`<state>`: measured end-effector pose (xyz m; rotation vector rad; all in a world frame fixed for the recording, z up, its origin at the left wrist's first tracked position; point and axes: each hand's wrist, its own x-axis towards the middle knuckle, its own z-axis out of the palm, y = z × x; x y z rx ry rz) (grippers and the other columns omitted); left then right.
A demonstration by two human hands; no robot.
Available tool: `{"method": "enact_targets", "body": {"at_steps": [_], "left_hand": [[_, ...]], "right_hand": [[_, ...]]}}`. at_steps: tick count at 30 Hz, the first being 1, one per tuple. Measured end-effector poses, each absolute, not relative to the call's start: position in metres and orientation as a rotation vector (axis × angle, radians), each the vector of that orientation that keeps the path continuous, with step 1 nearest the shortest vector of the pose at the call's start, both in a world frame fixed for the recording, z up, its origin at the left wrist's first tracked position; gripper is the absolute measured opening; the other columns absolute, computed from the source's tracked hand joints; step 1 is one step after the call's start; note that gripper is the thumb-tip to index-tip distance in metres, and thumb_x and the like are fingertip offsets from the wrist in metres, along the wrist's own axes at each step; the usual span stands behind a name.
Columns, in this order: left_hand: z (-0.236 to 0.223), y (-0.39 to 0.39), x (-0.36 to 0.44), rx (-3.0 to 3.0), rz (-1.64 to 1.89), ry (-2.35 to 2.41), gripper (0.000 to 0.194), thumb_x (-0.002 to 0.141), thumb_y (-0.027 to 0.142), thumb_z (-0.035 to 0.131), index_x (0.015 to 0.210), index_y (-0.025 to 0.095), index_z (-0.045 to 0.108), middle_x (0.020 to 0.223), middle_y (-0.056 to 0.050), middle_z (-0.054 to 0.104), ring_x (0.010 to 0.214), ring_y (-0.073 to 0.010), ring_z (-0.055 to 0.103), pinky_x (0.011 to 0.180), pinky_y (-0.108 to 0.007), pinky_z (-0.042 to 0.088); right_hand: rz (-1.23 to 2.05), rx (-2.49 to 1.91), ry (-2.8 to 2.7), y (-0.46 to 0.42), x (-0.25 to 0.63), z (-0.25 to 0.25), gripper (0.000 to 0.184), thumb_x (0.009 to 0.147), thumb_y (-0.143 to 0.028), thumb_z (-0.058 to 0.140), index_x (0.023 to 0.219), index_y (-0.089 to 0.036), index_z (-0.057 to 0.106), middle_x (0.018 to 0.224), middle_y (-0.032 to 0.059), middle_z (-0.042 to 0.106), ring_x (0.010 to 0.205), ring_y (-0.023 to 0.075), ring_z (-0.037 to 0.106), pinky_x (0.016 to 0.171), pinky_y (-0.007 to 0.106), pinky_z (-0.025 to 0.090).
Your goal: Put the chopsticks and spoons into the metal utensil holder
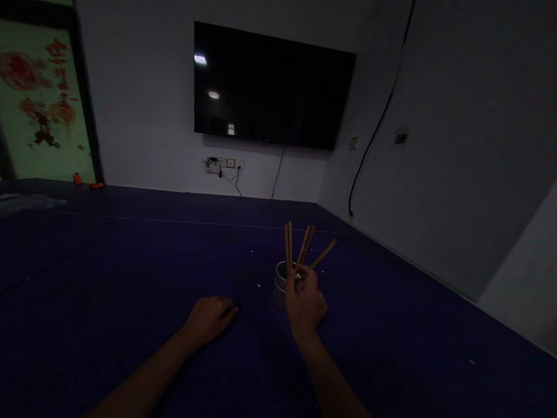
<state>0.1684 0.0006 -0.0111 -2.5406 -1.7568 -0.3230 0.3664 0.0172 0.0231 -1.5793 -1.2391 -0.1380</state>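
Keep the right hand low at the rim of the cup, where its fingers appear to pinch some of the 5 visible chopsticks; which ones cannot be told. Hold the sticks near upright to avoid tipping the cup. The left hand rests apart, fingers curled; its grip cannot be determined. The cup stands on a dark blue desk with scattered white specks. The room is dim; 1 television hangs on the wall.
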Motion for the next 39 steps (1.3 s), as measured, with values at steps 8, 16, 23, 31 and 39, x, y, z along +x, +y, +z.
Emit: {"method": "enact_targets", "body": {"at_steps": [8, 16, 23, 31, 39], "left_hand": [[-0.012, 0.002, 0.169, -2.531, -0.315, -1.777, 0.040, 0.089, 0.040, 0.027, 0.083, 0.019, 0.062, 0.084, -0.007, 0.066, 0.078, -0.0167, 0.061, 0.068, -0.025, 0.041], [-0.016, 0.002, 0.167, -2.507, -0.349, -1.789, 0.036, 0.088, 0.036, 0.029, 0.086, 0.019, 0.061, 0.084, -0.007, 0.067, 0.080, -0.0167, 0.061, 0.067, -0.025, 0.041], [-0.017, 0.002, 0.165, -2.511, -0.343, -1.789, 0.034, 0.087, 0.035, 0.031, 0.084, 0.018, 0.061, 0.081, -0.007, 0.067, 0.079, -0.0174, 0.061, 0.067, -0.026, 0.042], [-0.013, -0.001, 0.167, -2.542, -0.368, -1.768, 0.037, 0.089, 0.037, 0.029, 0.088, 0.018, 0.061, 0.083, -0.007, 0.067, 0.081, -0.0175, 0.061, 0.071, -0.026, 0.042], [-0.013, -0.002, 0.168, -2.516, -0.388, -1.748, 0.036, 0.089, 0.034, 0.029, 0.090, 0.018, 0.060, 0.085, -0.008, 0.067, 0.081, -0.0187, 0.062, 0.071, -0.028, 0.042]], "right_hand": [[-0.420, -1.080, -1.515, 0.013, 0.358, 0.007, 0.032, 0.087, -0.037, 0.040, 0.090, -0.016, 0.064, 0.051, -0.0009, 0.057, 0.045, 0.0108, 0.051, 0.054, 0.022, 0.036], [-0.206, -1.069, -2.292, 0.001, 0.331, 0.000, 0.028, 0.090, -0.031, 0.036, 0.088, -0.021, 0.062, 0.077, 0.0023, 0.069, 0.069, 0.0127, 0.063, 0.062, 0.021, 0.038], [-0.107, -1.159, -2.439, 0.003, 0.328, 0.000, 0.030, 0.090, -0.032, 0.036, 0.084, -0.021, 0.062, 0.080, 0.0034, 0.069, 0.076, 0.0152, 0.064, 0.062, 0.022, 0.038], [-0.044, -1.178, -2.455, 0.001, 0.327, 0.002, 0.032, 0.090, -0.035, 0.036, 0.082, -0.022, 0.064, 0.080, 0.0027, 0.069, 0.074, 0.0147, 0.064, 0.062, 0.022, 0.038], [-0.053, -1.171, -2.440, 0.000, 0.327, 0.004, 0.031, 0.090, -0.035, 0.035, 0.086, -0.022, 0.063, 0.082, 0.0028, 0.069, 0.075, 0.0153, 0.064, 0.061, 0.023, 0.038]]}}
